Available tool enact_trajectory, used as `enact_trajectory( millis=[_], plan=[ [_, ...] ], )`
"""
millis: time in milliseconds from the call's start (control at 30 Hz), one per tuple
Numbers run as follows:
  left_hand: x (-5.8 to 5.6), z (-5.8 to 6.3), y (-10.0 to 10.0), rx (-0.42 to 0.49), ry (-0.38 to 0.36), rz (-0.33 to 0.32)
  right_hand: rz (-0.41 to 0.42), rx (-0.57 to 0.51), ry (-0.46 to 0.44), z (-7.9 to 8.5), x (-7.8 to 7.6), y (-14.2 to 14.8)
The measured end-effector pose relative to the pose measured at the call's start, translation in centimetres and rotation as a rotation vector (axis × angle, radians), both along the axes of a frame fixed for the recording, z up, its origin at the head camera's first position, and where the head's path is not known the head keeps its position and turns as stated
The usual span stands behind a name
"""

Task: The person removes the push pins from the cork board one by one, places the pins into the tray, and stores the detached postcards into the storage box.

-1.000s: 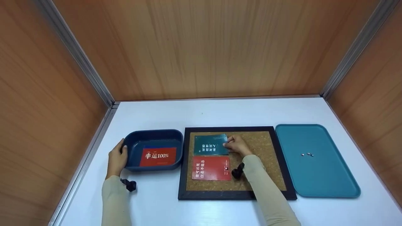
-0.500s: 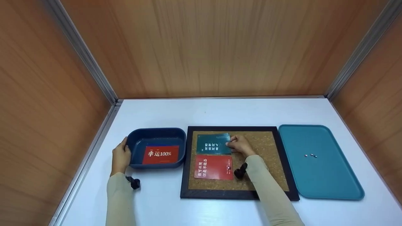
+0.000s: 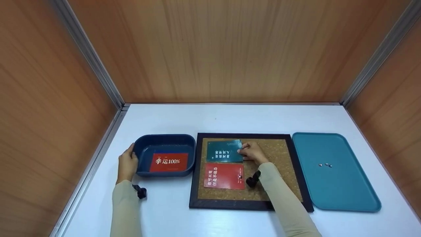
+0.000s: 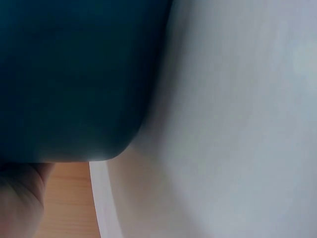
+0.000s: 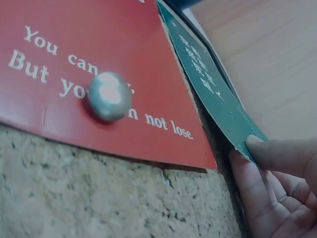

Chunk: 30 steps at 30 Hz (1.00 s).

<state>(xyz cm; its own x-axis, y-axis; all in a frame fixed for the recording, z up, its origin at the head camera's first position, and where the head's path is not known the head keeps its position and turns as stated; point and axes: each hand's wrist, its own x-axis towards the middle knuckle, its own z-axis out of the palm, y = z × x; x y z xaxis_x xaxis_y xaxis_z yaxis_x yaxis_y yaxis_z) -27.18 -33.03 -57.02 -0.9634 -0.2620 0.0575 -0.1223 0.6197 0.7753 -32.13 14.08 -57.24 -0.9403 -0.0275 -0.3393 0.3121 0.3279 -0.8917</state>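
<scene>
Between thumb and forefinger my right hand (image 3: pixel 252 152) pinches the right edge of a green card (image 3: pixel 224 151), whose edge is lifted off the cork board (image 3: pixel 273 148) in the right wrist view. Just below it lies a red card (image 3: pixel 223 176), held by a silver round-headed pushpin (image 5: pixel 110 96) near its right side. My left hand (image 3: pixel 127 164) holds the left end of a dark blue bin (image 3: pixel 164 139). A red card printed 100% (image 3: pixel 169 162) lies in that bin, over a blue one mostly hidden. The left wrist view shows mainly the bin's outer wall (image 4: pixel 69 89).
To the right of the board, a teal tray (image 3: pixel 338 187) carries several small metal pushpins (image 3: pixel 325 164). The board's dark frame (image 3: pixel 230 204) sits between bin and tray on a white table (image 3: pixel 164 210). Wooden panels (image 3: pixel 223 52) enclose the back and sides.
The whole head view has shifted slightly. Both hands keep their holds, the right on the green card and the left on the bin, with hardly any movement.
</scene>
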Motion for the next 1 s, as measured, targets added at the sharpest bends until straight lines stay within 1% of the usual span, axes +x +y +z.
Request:
enact_trajectory(
  millis=[133, 367, 467, 667, 1000],
  plan=[
    [0.0, 0.0, 0.0, -0.006, 0.003, -0.002, 0.001, -0.023, -0.012, 0.0, 0.0, 0.1],
    [0.1, 0.1, 0.1, -0.016, -0.009, -0.002, -0.013, -0.088, -0.075, 0.1, -0.2, 0.4],
    [0.1, 0.1, 0.0, -0.007, -0.015, -0.006, -0.021, -0.107, -0.086, 0.1, -0.1, 0.4],
    [0.1, 0.0, 0.0, 0.005, -0.017, 0.001, -0.010, -0.138, -0.073, 0.6, 0.0, 0.4],
    [0.1, 0.0, 0.1, 0.012, 0.002, 0.002, 0.013, -0.137, -0.036, 1.9, 0.1, 0.1]
  ],
)
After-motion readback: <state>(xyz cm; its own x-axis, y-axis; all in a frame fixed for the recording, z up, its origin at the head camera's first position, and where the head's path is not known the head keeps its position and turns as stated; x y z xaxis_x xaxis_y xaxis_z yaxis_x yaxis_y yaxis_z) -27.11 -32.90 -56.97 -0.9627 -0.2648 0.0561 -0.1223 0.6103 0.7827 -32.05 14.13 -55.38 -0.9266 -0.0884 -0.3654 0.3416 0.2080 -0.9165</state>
